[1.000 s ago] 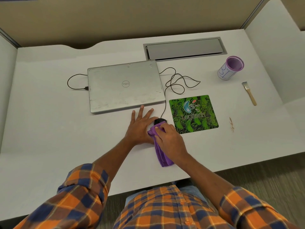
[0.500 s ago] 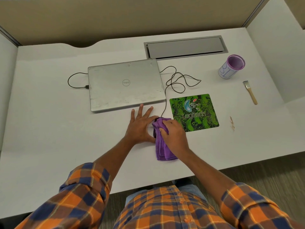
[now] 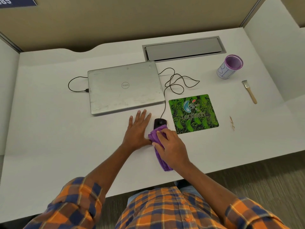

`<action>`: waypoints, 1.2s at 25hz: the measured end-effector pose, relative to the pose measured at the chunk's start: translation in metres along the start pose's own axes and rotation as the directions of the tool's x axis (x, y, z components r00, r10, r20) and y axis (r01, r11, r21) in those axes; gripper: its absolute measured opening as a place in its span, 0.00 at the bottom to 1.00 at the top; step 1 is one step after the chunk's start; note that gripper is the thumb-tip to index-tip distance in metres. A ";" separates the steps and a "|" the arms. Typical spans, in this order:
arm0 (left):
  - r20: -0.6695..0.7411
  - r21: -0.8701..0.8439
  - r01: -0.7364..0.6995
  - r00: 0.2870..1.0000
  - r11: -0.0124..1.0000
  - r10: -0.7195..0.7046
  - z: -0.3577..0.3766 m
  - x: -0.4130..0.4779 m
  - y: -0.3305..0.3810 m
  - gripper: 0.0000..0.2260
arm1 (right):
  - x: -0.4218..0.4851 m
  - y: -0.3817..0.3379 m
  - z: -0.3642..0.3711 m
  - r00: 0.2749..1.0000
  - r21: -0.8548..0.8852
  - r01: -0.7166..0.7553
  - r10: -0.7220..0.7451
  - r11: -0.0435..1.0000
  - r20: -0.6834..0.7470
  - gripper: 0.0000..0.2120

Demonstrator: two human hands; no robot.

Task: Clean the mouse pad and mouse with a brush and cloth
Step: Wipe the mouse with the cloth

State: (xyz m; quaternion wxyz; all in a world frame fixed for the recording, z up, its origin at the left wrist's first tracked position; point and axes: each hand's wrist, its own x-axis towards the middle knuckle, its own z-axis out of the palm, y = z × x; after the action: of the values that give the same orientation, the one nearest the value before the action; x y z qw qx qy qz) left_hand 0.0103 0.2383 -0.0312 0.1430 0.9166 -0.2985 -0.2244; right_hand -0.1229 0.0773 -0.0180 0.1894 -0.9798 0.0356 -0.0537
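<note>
A black wired mouse lies on the white desk just left of the green Logitech mouse pad. My right hand presses a folded purple cloth onto the mouse's near half, which is hidden; the front half shows. My left hand rests flat on the desk beside the mouse, fingers spread, thumb side against the cloth. A small brush with a wooden handle lies far right, away from both hands.
A closed silver laptop sits behind my left hand, its black cables looping toward the mouse. A purple-rimmed cup stands at the back right. Brown crumbs lie right of the pad. A grey cable hatch is at the back.
My right hand has drawn the cloth back toward me along the mouse, uncovering its front half. My left hand has stayed flat beside it.
</note>
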 end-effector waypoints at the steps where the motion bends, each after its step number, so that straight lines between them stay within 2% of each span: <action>1: -0.038 -0.050 0.017 0.999 0.999 -0.019 0.003 -0.007 0.000 0.45 | -0.004 0.001 0.000 1.000 0.038 -0.018 0.018 0.999 -0.019 0.21; 4: -0.223 -0.308 0.108 0.958 0.945 -0.182 0.009 -0.030 0.007 0.27 | -0.016 0.013 -0.002 0.976 0.190 -0.205 0.215 0.960 -0.036 0.21; 6: -0.280 -0.464 0.144 0.912 0.874 -0.299 0.006 -0.032 0.019 0.17 | -0.028 0.027 -0.006 0.926 0.226 -0.374 0.375 0.899 0.043 0.24; 9: -0.176 -0.474 0.202 0.932 0.857 -0.317 -0.003 -0.022 0.034 0.23 | -0.046 0.042 -0.007 0.848 0.125 -0.521 0.495 0.844 0.191 0.28; 12: -0.130 -0.413 0.247 0.937 0.877 -0.325 -0.002 -0.018 0.038 0.23 | -0.052 0.042 -0.009 0.787 0.083 -0.596 0.560 0.799 0.258 0.26; 16: -0.101 -0.402 0.311 0.920 0.861 -0.379 0.000 -0.017 0.040 0.20 | -0.057 0.036 -0.012 0.771 0.126 -0.625 0.582 0.771 0.259 0.23; 20: -0.097 -0.408 0.313 0.919 0.858 -0.382 -0.002 -0.020 0.042 0.17 | -0.061 0.035 -0.017 0.726 0.078 -0.646 0.579 0.760 0.371 0.25; 23: -0.100 -0.423 0.288 0.927 0.859 -0.360 -0.006 -0.021 0.046 0.13 | -0.058 0.040 -0.021 0.724 0.078 -0.648 0.580 0.758 0.373 0.19; 26: -0.081 -0.448 0.296 0.926 0.844 -0.368 -0.009 -0.023 0.049 0.14 | -0.052 0.050 -0.030 0.717 0.163 -0.675 0.587 0.720 0.377 0.14; 30: -0.075 -0.503 0.293 0.922 0.813 -0.379 -0.016 -0.020 0.064 0.14 | -0.043 0.078 -0.052 0.696 0.423 -0.718 0.591 0.553 0.408 0.09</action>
State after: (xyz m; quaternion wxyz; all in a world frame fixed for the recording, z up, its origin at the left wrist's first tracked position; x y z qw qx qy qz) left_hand -0.0270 0.2027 0.0146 0.3497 0.9058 -0.0523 -0.2334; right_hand -0.1759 -0.0105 -0.0032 0.4727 -0.7946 0.3614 0.1210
